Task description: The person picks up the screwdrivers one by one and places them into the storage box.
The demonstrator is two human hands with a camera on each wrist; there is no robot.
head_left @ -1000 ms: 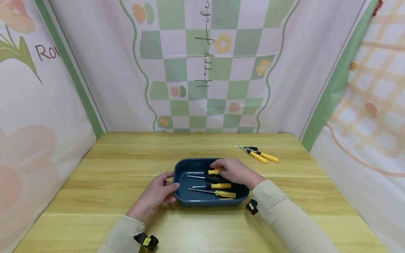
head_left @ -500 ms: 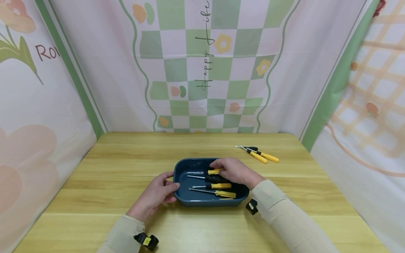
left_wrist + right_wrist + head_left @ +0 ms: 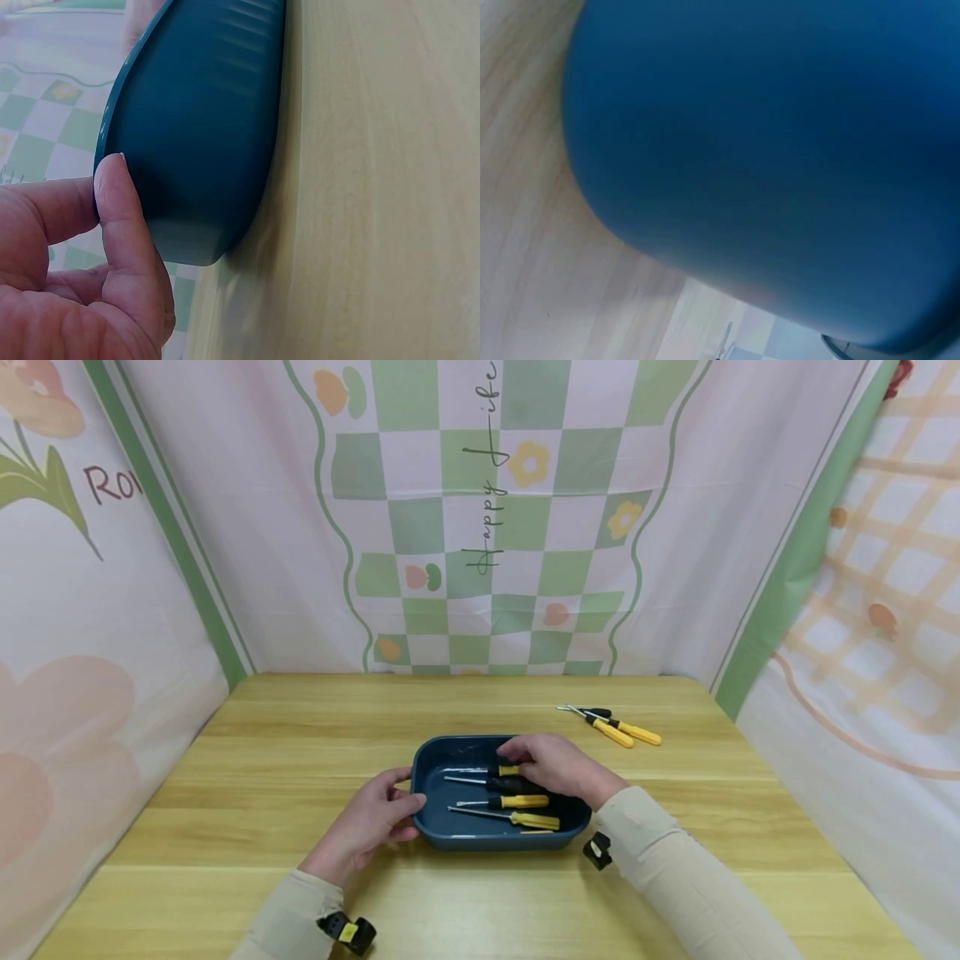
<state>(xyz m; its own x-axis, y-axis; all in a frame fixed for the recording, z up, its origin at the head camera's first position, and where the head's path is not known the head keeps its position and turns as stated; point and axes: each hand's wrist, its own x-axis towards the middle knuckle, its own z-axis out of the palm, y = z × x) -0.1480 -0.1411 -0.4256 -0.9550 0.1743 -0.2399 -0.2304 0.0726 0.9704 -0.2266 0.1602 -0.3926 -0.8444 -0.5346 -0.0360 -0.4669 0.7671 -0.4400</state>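
A dark blue rectangular tray (image 3: 498, 843) sits on the wooden table. My left hand (image 3: 378, 814) pinches its left rim, thumb on one side and fingers on the other, as the left wrist view also shows. My right hand (image 3: 558, 767) reaches over the far right side into the tray. Its fingers curl over the handle of the farthest screwdriver (image 3: 507, 770), hiding the handle's end. Below that lie a black-handled screwdriver (image 3: 513, 784), a yellow-and-black one (image 3: 519, 802) and a yellow one (image 3: 534, 820), shafts pointing left. In the right wrist view the tray's outer wall (image 3: 765, 165) hides the hand.
Beyond the tray at the back right, two yellow-handled screwdrivers (image 3: 611, 732) and a black-handled one (image 3: 597, 712) lie crossed on the table (image 3: 315, 718). A printed cloth (image 3: 480, 527) hangs behind the table's far edge, with more cloth at both sides.
The farthest screwdriver's handle has shifted slightly toward the near side under the right hand's fingers, and less of its yellow shows. The left hand and tray have stayed put.
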